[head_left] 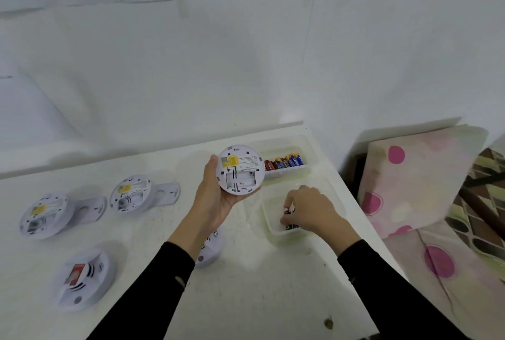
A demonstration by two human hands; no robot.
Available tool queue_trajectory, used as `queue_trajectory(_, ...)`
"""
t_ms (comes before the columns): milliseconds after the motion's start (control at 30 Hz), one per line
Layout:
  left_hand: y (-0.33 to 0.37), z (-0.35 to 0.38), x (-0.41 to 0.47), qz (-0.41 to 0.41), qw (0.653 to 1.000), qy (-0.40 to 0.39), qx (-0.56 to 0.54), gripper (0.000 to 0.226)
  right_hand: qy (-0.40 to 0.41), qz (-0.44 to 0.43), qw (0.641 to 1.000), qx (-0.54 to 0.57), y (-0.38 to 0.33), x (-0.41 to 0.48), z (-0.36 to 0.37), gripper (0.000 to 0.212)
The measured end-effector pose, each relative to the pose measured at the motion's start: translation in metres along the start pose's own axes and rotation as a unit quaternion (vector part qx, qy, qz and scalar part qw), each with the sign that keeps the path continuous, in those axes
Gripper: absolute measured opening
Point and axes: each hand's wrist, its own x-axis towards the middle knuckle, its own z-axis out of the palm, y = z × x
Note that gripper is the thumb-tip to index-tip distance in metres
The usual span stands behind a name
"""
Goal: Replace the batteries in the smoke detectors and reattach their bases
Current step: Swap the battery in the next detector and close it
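Near detector point(82, 279): face up on the white worktop point(259, 285), red tag on it.
Second detector point(210, 249): face up, partly hidden under the left forearm.
Right grip point(311, 211): narrow, fingers down inside the near tub point(269, 231), pinching dark batteries point(289, 226).
Left grip point(216, 197): holds the raised detector point(240, 170) by its rim, back to the camera, battery bay empty.
Far tub point(287, 173): just behind the raised detector, fresh batteries point(285, 162) in a row.
Far left: two opened detectors point(46, 216) point(131, 193), each beside its base point(91, 207) point(169, 190).
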Motion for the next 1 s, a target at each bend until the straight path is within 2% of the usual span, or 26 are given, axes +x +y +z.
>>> queue_trajectory(67,0.002,0.001,-0.001,0.003,1.000,0.001,-0.002,0.055,0.028,-0.021,0.991,0.128,0.000,-0.003,-0.003,0.016)
queue_trajectory(100,0.003,0.002,-0.002,0.004,1.000,0.001,-0.005,0.054,0.061,-0.031,0.974,0.214,-0.003,-0.007,-0.006,0.012)
queue_trajectory(133,0.003,0.002,-0.002,0.006,1.000,-0.001,-0.007,0.054,0.114,-0.041,0.948,0.295,-0.007,-0.012,-0.010,0.010)
queue_trajectory(200,0.004,0.003,-0.004,0.013,1.000,-0.003,-0.003,0.052,0.238,-0.065,0.867,0.432,-0.020,-0.024,-0.019,0.010)
queue_trajectory(267,0.003,0.005,-0.005,0.019,1.000,-0.004,0.004,0.051,0.307,-0.101,0.797,0.510,-0.035,-0.034,-0.024,0.012)
queue_trajectory(300,0.002,0.007,-0.006,0.020,1.000,-0.006,0.007,0.052,0.320,-0.118,0.783,0.520,-0.041,-0.037,-0.025,0.013)
queue_trajectory(567,0.002,0.016,-0.013,0.012,0.999,-0.029,0.017,0.057,0.313,-0.149,0.827,0.444,-0.049,-0.029,-0.008,0.012)
queue_trajectory(867,0.002,0.018,-0.014,0.013,1.000,-0.002,0.000,0.052,0.351,-0.208,0.814,0.413,-0.048,-0.017,0.007,0.007)
queue_trajectory(1000,0.004,0.017,-0.013,0.019,1.000,0.001,-0.003,0.054,0.393,-0.275,0.810,0.337,-0.047,-0.014,0.011,0.012)
